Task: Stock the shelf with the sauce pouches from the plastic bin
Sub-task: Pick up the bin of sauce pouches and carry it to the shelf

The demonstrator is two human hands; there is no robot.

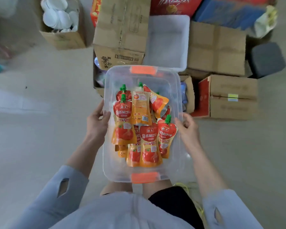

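Position nearest the camera: the plastic bin [109,162] is held over the person's bare knees, clear of the floor as far as can be judged; the left hand [97,120] grips its left rim with the thumb hooked over the edge; the right hand [187,129] curls its fingers round the right rim. Contents: sauce pouches [149,141], red and orange with green caps, heaped loosely along the middle of the bin; none is in a hand. Assessment: stocking appears not yet begun; every pouch seen remains to be placed; no shelf is in view, so the bin likely must be carried to it first. Beyond the bin: cardboard boxes [216,48] crowd the ground directly ahead, a white tub [168,42] among them; a dark stool [267,59] at right; farthest, a red carton [173,5]. These obstruct the way forward; the floor [48,113] at left looks passable.
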